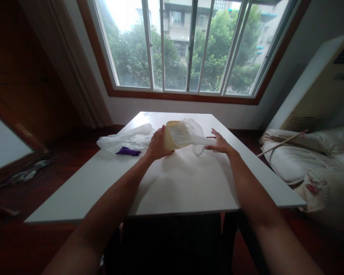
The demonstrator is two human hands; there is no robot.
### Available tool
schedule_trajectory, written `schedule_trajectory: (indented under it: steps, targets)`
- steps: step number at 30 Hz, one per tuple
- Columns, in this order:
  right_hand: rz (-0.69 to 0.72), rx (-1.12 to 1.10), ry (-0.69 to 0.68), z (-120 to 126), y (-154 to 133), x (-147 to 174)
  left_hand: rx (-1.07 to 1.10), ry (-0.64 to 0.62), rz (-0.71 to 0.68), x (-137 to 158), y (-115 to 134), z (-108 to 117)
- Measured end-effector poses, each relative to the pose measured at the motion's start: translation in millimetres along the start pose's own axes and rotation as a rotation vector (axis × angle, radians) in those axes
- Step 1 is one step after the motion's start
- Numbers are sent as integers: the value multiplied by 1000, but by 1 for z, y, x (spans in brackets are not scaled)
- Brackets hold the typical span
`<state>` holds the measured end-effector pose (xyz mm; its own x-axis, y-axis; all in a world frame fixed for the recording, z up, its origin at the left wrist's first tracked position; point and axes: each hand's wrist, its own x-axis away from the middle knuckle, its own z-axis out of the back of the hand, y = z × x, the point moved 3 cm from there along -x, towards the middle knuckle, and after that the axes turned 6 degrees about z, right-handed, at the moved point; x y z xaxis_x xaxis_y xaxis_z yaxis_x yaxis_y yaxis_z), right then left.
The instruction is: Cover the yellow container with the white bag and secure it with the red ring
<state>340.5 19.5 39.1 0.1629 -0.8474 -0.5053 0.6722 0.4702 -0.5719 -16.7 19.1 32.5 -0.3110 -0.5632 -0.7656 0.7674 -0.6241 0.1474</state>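
My left hand [157, 145] grips the side of a pale yellow plastic container [172, 137], which is tilted above the white table. A thin translucent plastic bag [192, 131] covers its right part and stretches sideways towards my right hand [220, 144]. Between the thumb and fingers of that hand lies the bag's drawn-out end, while the upper fingers stick up apart. How far the bag reaches into or over the container is blurred. A loop of the bag hangs below it.
Another crumpled translucent bag [132, 135] lies on the white table [172, 187] at left, with a purple bundle [128, 151] at its front. A thin reddish thing shows behind my right hand. White covered padding [292, 160] with a stick [282, 143] stands to the right.
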Motion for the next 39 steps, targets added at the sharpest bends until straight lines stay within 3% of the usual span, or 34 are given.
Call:
schedule_trajectory:
  steps: [3, 7, 11, 18, 23, 27, 31, 34, 37, 39]
  targets:
    - [197, 75, 37, 2, -30, -2, 10, -30, -37, -1, 4, 1]
    - [418, 228, 15, -9, -74, 1, 1, -129, -186, -2, 19, 2]
    - [514, 231, -33, -26, -93, 6, -16, -179, -296, -1, 33, 3]
    - [293, 115, -76, -36, -65, 2, 24, -83, -268, 0, 24, 2]
    - [206, 143, -180, -29, -49, 0, 29, 1, -51, 1, 1, -1]
    - [119, 159, -187, -23, -33, -3, 95, 43, 155, 5, -18, -3]
    - [46, 208, -92, -9, -13, -5, 147, 46, 275, 8, -29, -5]
    - [54, 231, 170, 11, -13, -5, 145, 43, 273, 7, -28, -5]
    - [180, 212, 433, 27, -35, -1, 108, 32, 187, 4, -18, -3]
    - [314, 224, 424, 24, -57, 1, 59, 14, 90, 1, -8, -2]
